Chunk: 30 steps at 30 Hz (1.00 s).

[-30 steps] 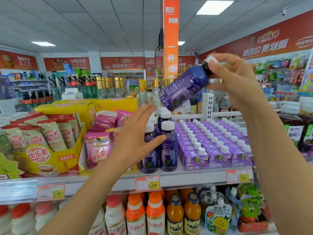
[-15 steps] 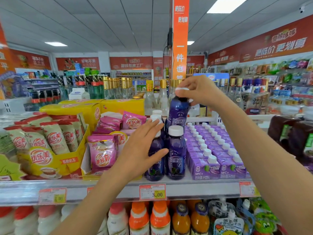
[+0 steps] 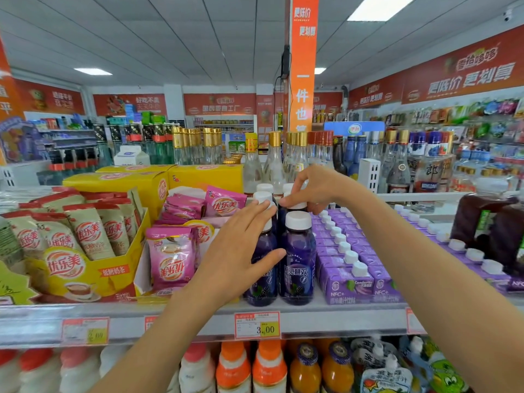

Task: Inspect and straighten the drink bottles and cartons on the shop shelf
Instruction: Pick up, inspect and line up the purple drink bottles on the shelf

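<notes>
Glossy purple plastic bottles (image 3: 297, 259), matt white caps (image 3: 298, 219), smooth paper cartons (image 3: 344, 285).

A yellow display box (image 3: 85, 279) of beige sachets (image 3: 88, 236) stands left of pink sachets (image 3: 170, 259), with an orange banner (image 3: 303, 80) far behind.

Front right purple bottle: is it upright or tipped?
Upright. The purple bottle stands on the shelf, white cap straight above its base.

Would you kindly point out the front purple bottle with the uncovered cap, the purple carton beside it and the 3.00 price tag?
front purple bottle (image 3: 297, 262), head view, on its label.
purple carton (image 3: 347, 285), head view, on its front face.
price tag (image 3: 256, 324), head view, on its middle.
</notes>
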{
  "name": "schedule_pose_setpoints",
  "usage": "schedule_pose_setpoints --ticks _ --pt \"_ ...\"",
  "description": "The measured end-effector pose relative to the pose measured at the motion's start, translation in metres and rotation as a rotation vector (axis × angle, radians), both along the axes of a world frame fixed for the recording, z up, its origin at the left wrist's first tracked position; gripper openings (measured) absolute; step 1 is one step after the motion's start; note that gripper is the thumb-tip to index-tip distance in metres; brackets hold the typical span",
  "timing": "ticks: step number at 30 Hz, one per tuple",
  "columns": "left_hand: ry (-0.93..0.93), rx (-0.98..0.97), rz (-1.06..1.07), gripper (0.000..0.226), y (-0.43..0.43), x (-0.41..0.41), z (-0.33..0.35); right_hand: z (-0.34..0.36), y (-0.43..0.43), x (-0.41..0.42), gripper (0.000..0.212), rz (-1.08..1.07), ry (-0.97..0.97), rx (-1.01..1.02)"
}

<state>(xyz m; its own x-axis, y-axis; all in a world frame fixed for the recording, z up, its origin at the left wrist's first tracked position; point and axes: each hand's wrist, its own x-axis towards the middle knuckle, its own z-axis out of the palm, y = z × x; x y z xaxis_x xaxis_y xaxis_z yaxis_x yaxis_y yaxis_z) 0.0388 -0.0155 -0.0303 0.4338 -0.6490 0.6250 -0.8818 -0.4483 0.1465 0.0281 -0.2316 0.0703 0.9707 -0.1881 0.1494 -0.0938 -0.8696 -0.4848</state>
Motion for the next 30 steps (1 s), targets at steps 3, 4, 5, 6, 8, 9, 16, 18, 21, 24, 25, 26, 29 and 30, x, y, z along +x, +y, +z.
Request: schedule_pose_setpoints --ticks 3,4,5,6,8,9,16,18,21,24,25,26,29,30 --pt "-0.006 -0.002 -0.007 0.079 0.000 0.001 -0.001 -0.006 -0.004 -0.002 0.046 0.016 0.035 0.042" --pt "-0.005 -0.007 -0.008 0.078 0.000 0.002 -0.001 -0.007 -0.006 -0.002 0.047 0.022 0.033 0.059" --pt "-0.004 -0.011 -0.008 0.077 0.000 0.002 -0.001 -0.006 -0.009 -0.003 0.049 0.027 0.034 0.072" --pt "-0.001 -0.013 -0.007 0.075 -0.001 0.003 0.000 -0.005 -0.011 -0.003 0.050 0.028 0.037 0.083" --pt "0.001 -0.010 -0.003 0.073 -0.002 0.003 0.002 0.001 -0.016 -0.001 0.048 0.025 0.015 0.090" --pt "0.002 -0.004 -0.001 0.072 -0.003 0.003 0.002 0.004 -0.018 0.003 0.044 0.012 -0.025 0.094" --pt "0.001 0.026 -0.009 0.063 -0.004 0.004 0.004 0.001 -0.013 0.041 0.047 -0.043 0.136 0.081" --pt "0.009 0.018 -0.012 0.062 -0.004 0.005 0.004 0.001 -0.012 0.046 0.052 -0.057 0.166 0.111" --pt "0.019 0.015 -0.010 0.062 -0.004 0.005 0.004 0.002 -0.018 0.048 0.050 -0.074 0.123 0.086" --pt "0.029 0.024 -0.005 0.062 -0.003 0.004 0.005 0.000 -0.029 0.034 0.046 -0.137 0.004 0.032" --pt "0.030 0.025 -0.002 0.062 -0.003 0.003 0.005 0.001 -0.036 0.028 0.042 -0.157 -0.065 0.097" --pt "0.032 0.028 0.003 0.062 -0.004 0.003 0.005 0.003 -0.042 0.020 0.039 -0.172 -0.148 0.181" --pt "0.045 0.021 0.018 0.065 -0.005 0.001 0.006 0.016 -0.059 -0.010 0.031 -0.204 -0.365 0.365" --pt "0.047 0.015 0.022 0.067 -0.006 -0.001 0.006 0.019 -0.064 -0.020 0.030 -0.204 -0.435 0.432"
